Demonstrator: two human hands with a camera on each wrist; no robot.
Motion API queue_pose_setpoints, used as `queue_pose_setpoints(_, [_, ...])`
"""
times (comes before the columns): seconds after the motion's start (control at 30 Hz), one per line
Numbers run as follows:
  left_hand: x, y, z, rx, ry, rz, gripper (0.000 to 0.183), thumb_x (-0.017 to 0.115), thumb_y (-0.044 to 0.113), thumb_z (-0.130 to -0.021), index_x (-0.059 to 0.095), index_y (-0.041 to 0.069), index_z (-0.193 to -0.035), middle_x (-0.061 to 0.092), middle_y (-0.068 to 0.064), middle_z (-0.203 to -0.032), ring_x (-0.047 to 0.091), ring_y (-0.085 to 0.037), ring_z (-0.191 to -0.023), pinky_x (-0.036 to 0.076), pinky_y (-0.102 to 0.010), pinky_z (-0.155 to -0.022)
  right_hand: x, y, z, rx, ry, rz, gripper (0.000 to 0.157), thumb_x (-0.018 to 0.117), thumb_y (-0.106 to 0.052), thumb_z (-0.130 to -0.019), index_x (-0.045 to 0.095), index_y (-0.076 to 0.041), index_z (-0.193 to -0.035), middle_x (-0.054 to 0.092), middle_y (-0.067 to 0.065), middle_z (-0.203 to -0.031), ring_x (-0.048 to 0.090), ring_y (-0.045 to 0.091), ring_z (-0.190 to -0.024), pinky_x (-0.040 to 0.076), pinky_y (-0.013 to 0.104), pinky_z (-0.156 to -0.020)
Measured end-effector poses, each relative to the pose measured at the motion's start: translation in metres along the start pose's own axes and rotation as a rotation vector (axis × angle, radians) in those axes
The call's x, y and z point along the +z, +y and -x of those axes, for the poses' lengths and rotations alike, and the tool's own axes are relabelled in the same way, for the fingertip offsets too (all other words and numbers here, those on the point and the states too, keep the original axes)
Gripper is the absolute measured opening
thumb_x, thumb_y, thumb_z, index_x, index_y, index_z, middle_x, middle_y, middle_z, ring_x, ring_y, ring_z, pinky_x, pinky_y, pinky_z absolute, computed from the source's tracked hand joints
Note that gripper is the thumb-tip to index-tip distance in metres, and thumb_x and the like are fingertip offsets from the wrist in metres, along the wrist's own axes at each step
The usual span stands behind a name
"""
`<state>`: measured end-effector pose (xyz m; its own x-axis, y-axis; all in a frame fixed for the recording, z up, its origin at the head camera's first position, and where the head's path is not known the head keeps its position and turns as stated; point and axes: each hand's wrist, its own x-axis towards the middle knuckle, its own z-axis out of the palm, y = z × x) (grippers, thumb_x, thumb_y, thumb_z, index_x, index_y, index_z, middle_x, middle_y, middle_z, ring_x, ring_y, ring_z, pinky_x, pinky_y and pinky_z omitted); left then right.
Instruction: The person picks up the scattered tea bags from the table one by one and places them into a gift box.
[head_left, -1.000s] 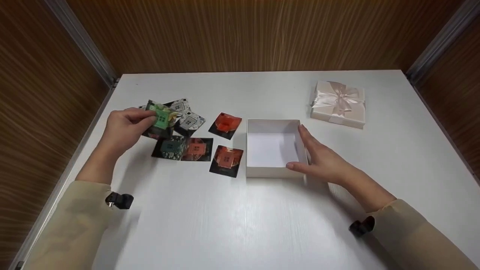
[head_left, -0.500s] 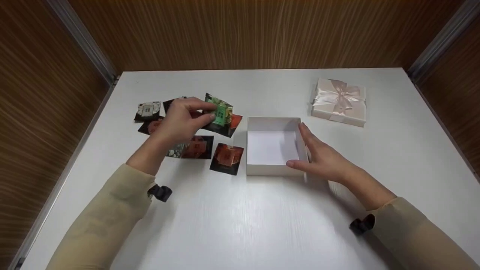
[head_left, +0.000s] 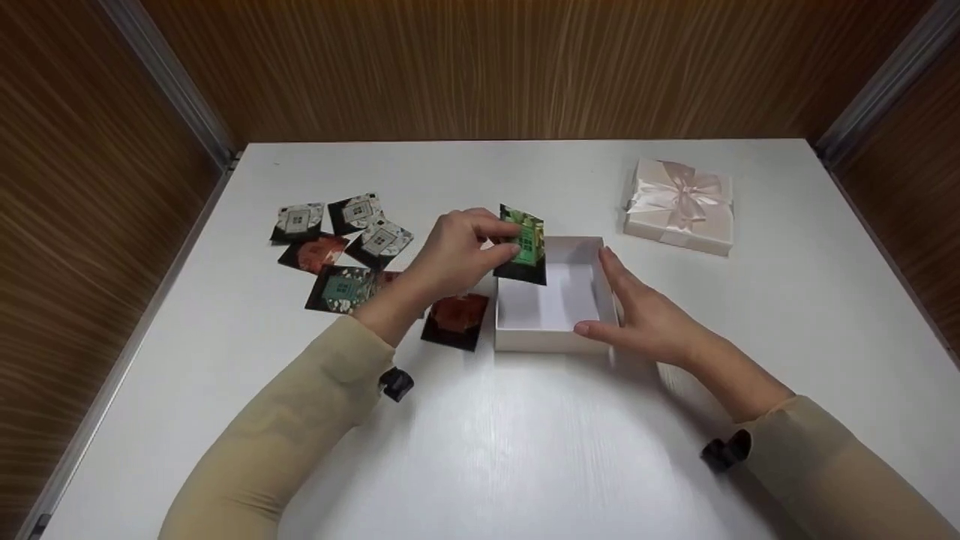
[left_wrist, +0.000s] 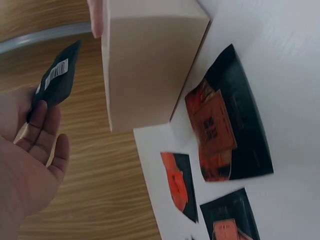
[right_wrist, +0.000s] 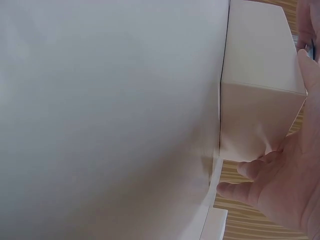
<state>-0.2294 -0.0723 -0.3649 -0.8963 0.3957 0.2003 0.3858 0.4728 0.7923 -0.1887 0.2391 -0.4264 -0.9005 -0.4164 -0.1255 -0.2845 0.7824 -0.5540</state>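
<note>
Head view: the left hand (head_left: 457, 251) has a green packet (head_left: 527, 244) pinched between thumb and fingers, tilted, over the far left corner of an open white box (head_left: 555, 341). From the left wrist I can see the packet's dark back with a barcode label (left_wrist: 56, 72), clear of the rim. The right hand's (head_left: 660, 326) grip is spread against the same box, thumb at the near right corner, fingers along the right wall.

Just beside the box, on the left, lies a dark red packet (head_left: 455, 319), partly in shadow. Farther left on the white table (head_left: 487, 450) is a loose cluster: three pale floral packets (head_left: 380, 241), a red one (head_left: 316, 253) touching them, and a dark green one (head_left: 341, 289) just below, with another red packet (head_left: 390, 279) mostly hidden behind the left forearm. Near the far right sits a shut gift box (head_left: 679, 206), tied with a pink satin bow (head_left: 685, 193).
</note>
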Motion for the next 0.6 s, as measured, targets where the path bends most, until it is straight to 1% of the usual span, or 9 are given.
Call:
queue_pose_setpoints(0.1, [0.013,0.0,-0.005,-0.011,-0.038,-0.03,0.027,0.075,0.018,-0.101,0.079,0.013,-0.127,0.075,0.001,-0.11,0.067,-0.012,-0.104,0.052,-0.031,-0.095,0.0,0.0,0.001,-0.004,0.002,-0.008,0.121,0.069,-0.07,-0.093,-0.009,-0.021,-0.171,0.003,0.014,-0.177,0.018,0.04,-0.159,0.024,0.06,-0.124])
queue_pose_setpoints(0.2, [0.025,0.001,-0.011,-0.042,-0.085,-0.048,0.029,0.075,0.017,-0.101,0.078,0.013,-0.129,0.075,-0.001,-0.114,0.068,-0.014,-0.104,0.054,-0.028,-0.088,-0.001,0.0,0.001,-0.005,0.007,-0.024,0.12,0.069,-0.069,-0.093,-0.009,-0.022,-0.171,0.004,0.013,-0.177,0.019,0.039,-0.159,0.025,0.06,-0.124])
queue_pose_setpoints(0.33, [0.039,0.002,-0.017,-0.068,-0.136,-0.107,0.031,0.075,0.018,-0.102,0.077,0.014,-0.132,0.074,-0.004,-0.12,0.068,-0.014,-0.105,0.055,-0.024,-0.086,-0.001,0.0,0.002,-0.003,0.015,-0.036,0.119,0.069,-0.069,-0.093,-0.009,-0.023,-0.171,0.005,0.012,-0.177,0.02,0.039,-0.158,0.026,0.061,-0.123])
queue_pose_setpoints(0.43, [0.049,0.002,-0.022,-0.061,-0.16,-0.137,0.032,0.074,0.017,-0.102,0.076,0.013,-0.133,0.073,-0.005,-0.122,0.067,-0.012,-0.105,0.054,-0.022,-0.086,-0.001,0.0,0.002,-0.003,0.013,-0.031,0.119,0.068,-0.07,-0.094,-0.009,-0.024,-0.171,0.007,0.014,-0.177,0.022,0.04,-0.158,0.027,0.061,-0.123])
queue_pose_setpoints(0.6, [0.061,0.003,-0.028,-0.042,-0.176,-0.143,0.031,0.074,0.015,-0.101,0.077,0.012,-0.132,0.074,-0.005,-0.124,0.067,-0.011,-0.106,0.054,-0.021,-0.088,0.0,-0.001,0.002,-0.003,0.01,-0.025,0.119,0.068,-0.069,-0.094,-0.01,-0.023,-0.171,0.008,0.015,-0.176,0.023,0.04,-0.157,0.028,0.06,-0.122])
